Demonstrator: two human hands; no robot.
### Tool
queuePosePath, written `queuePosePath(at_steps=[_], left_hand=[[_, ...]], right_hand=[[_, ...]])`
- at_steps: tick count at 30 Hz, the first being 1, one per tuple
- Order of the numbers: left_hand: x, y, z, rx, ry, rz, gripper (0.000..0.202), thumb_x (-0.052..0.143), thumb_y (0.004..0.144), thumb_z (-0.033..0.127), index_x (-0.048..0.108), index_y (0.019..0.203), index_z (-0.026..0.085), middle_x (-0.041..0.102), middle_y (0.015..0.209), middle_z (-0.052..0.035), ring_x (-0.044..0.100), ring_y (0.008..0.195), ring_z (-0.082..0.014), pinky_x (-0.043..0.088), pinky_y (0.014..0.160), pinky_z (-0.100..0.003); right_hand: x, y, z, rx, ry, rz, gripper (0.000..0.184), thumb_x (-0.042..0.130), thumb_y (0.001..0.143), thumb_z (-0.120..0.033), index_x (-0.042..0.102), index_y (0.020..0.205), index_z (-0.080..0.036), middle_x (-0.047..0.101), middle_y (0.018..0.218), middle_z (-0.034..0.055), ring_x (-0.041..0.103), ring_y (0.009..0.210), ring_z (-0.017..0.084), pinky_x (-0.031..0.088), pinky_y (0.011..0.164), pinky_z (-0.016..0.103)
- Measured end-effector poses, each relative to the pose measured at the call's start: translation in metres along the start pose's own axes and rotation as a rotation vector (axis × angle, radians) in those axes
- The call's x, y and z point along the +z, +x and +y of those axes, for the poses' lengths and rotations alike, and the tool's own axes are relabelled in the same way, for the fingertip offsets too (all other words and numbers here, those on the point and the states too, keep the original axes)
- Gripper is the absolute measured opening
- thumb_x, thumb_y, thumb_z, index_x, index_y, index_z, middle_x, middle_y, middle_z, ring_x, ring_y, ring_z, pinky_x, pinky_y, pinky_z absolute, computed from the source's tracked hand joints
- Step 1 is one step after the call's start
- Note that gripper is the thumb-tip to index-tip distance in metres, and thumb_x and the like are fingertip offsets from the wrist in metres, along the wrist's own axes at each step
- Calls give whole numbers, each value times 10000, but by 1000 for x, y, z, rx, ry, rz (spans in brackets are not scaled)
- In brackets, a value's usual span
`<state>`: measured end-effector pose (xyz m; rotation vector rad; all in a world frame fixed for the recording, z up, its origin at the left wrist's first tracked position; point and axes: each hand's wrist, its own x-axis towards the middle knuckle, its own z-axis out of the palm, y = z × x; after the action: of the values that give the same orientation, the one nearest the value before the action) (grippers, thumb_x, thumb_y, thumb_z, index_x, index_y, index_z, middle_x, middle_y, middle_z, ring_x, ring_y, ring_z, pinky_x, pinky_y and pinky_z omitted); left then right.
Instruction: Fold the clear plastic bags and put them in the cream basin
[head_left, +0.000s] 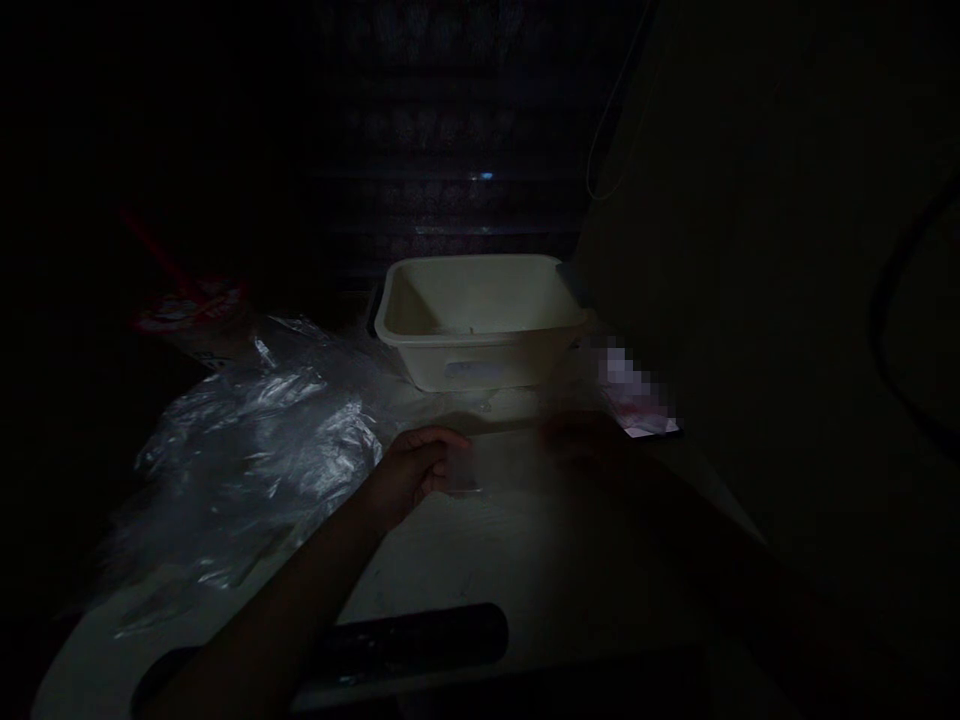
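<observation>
Thin clear plastic piece (504,460) over the pale worktop (465,560), just in front of the cream tub (412,362). Left hand (415,468): grip narrow, pinched on the piece's left end. Right hand (576,440) near the far end, blurred and dark; can't tell grip state or contact. On the tub's front wall, a small label (476,370). Left of the left hand, crumpled clear plastic (315,430); behind that, a cup (199,310) with red straw (157,250). Right of the tub, a bright pixelated item (651,432). Very dim overall.
</observation>
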<state>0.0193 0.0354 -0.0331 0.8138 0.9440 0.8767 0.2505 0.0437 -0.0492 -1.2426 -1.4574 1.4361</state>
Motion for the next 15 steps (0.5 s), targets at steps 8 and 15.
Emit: queuePosePath(at_steps=[8,15], left_hand=[[1,0,0,29,53,35,74,523,551,143,594,569,145,478,406,64,390,314,-11,311,317,-95],[2,1,0,88,156,64,110,501,527,158,602,537,116,559,504,-3,495,427,-81,393,382,-170]], right_hand=[[-1,1,-2,78,106,8,127,530,556,-214,631,628,-191,605,589,-3,504,515,96,359,457,199],[-3,3,0,22,117,64,219,473,574,-318,613,550,-152,586,534,30,508,486,120,388,466,239]])
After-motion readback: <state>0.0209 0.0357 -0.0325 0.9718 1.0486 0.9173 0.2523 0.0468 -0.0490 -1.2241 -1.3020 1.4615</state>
